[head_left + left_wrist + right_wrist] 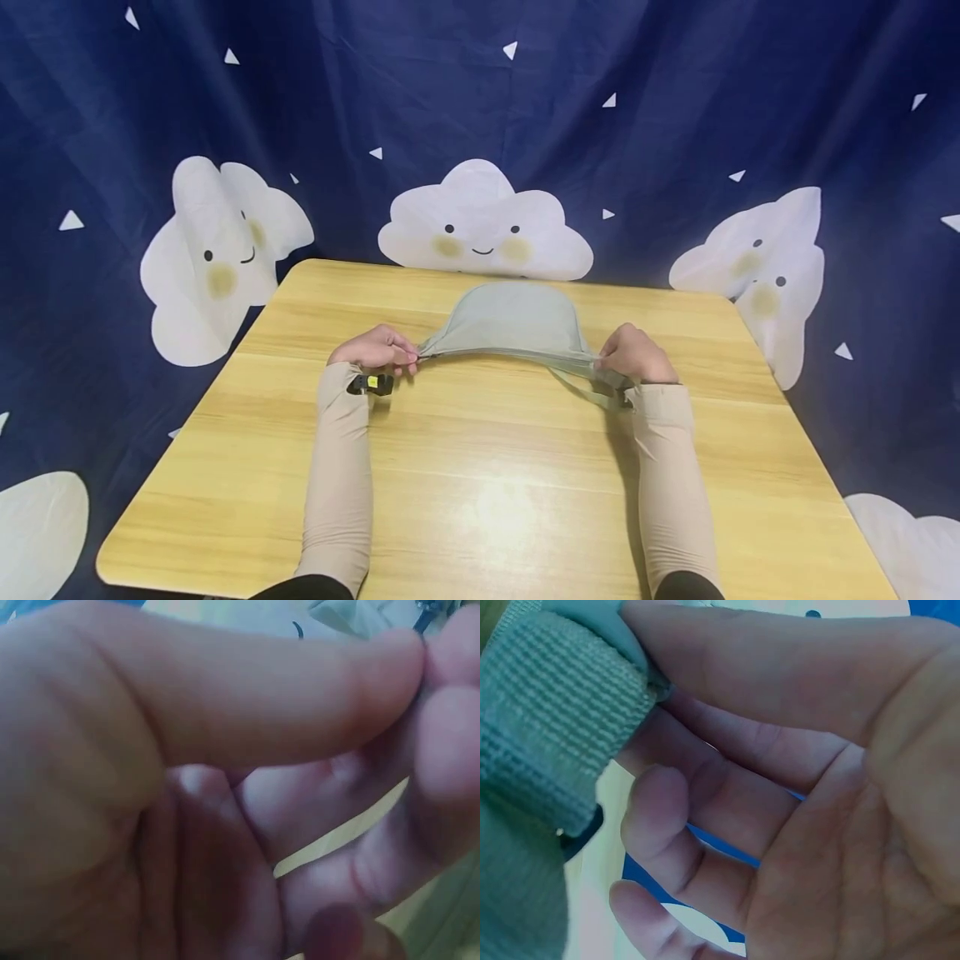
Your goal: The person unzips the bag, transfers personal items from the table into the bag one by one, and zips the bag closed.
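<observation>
A pale grey-green waist bag (517, 321) lies flat near the table's far side, its rounded body pointing away and its long zipper edge facing me. At the bag's left end, my left hand (377, 347) pinches a thin dark zipper pull (421, 626) between thumb and forefinger. My right hand (636, 354) grips the bag's right end between thumb and fingers. Beside that hand, a ribbed webbing strap (562, 712) fills the left of the right wrist view. The strap also trails toward me under the bag's right side. What lies beneath the fingertips is hidden.
The wood-grain table (480, 475) has rounded corners. A dark blue curtain (480, 92) with smiling clouds and white triangles hangs close behind it and at both sides. A black wrist device (372, 384) with a yellow label sits at my left wrist.
</observation>
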`<state>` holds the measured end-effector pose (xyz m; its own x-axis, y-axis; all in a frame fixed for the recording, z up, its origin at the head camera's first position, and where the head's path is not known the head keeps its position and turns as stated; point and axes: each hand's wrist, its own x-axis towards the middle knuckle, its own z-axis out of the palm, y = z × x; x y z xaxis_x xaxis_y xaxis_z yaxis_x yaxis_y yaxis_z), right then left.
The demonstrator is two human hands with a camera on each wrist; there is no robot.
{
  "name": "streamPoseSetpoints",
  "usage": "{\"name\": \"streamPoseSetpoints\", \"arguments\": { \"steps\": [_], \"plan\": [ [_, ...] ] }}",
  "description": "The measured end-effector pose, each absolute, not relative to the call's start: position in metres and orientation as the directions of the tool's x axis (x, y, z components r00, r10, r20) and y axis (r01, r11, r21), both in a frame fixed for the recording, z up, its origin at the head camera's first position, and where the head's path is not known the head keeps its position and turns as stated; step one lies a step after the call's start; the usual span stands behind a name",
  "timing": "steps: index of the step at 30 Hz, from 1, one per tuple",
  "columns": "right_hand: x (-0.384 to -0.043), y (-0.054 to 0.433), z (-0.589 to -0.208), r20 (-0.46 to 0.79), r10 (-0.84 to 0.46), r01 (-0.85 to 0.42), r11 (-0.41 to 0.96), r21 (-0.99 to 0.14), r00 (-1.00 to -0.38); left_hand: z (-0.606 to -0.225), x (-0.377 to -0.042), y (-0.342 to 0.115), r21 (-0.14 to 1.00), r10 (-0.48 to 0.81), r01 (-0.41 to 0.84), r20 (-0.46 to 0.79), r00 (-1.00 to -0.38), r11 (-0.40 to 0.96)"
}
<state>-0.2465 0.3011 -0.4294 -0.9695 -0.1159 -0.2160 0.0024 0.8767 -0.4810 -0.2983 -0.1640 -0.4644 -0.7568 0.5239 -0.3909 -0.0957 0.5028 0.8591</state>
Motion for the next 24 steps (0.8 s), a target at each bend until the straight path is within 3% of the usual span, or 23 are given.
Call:
{"name": "streamPoseSetpoints", "arguments": {
  "steps": [10, 24],
  "plan": [
    [-0.248, 0.296, -0.425, -0.256, -0.165, -0.024, 0.878, -0.477, -0.952, -0.468, -0.297, -0.177, 0.877, 0.607, -0.079, -0.391, -0.692, 0.475],
    [-0.243, 0.291, -0.420, -0.282, -0.232, -0.067, 0.868, -0.492, -0.931, -0.463, -0.295, -0.181, 0.864, 0.591, -0.051, -0.385, -0.709, 0.501]
  ]
}}
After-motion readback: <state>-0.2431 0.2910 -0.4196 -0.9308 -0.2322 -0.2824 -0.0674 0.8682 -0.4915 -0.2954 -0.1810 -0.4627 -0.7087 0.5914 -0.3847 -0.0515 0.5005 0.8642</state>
